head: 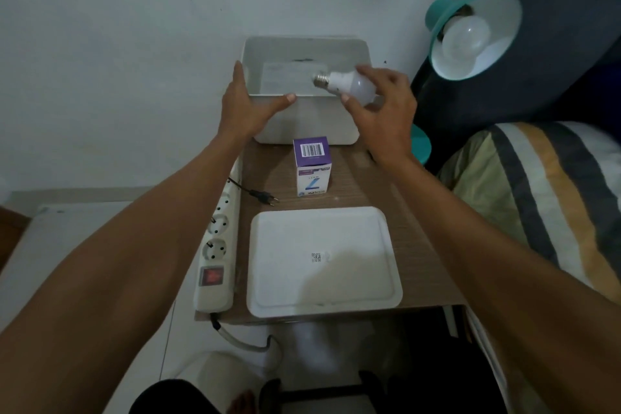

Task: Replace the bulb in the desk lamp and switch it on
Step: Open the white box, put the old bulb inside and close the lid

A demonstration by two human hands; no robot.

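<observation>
- Our right hand (383,111) grasps a white bulb (349,86) between thumb and fingers, its metal screw base pointing left over the open white bin (302,124).
- Our left hand (250,102) grips the bin's near-left corner, fingers along the left wall and thumb lying on the front rim.
- The bin stands at the far end of the counter (413,232), against the wall; a sheet of paper (285,79) lies on its floor.
- Just in front of the bin stands a purple-and-white bulb box (312,166), barcode face up.
- Left of the box, nearer us than the bin, a black plug (265,197) lies loose on the counter.
- Further from the bin, at the counter's near end, lies the white lid (322,259), flat, with a small QR sticker.
- Along the counter's left edge runs a white power strip (215,245) with a red switch.
- Right of the bin, the teal desk lamp (470,30) tilts its shade toward us, with a round bulb (465,35) seated inside, unlit.
- Right of the counter lies a striped pillow (544,198).
</observation>
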